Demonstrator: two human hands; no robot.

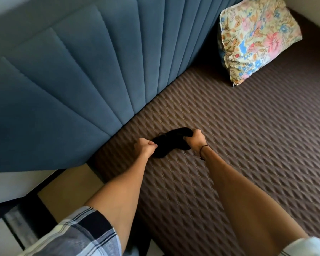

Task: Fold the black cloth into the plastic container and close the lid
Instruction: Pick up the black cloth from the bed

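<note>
Both hands grip the black cloth — my left hand is fisted on its near-left end, my right hand is clenched on its far-right end, a dark cord at that wrist. It is bunched between them, low over the brown quilted bedspread, near the blue padded headboard. I judge folding has barely begun. To do it well I'd pull the ends apart, flatten the cloth on the spread, then fold evenly. No plastic container shows in view — only a floral pillow far right.
</note>
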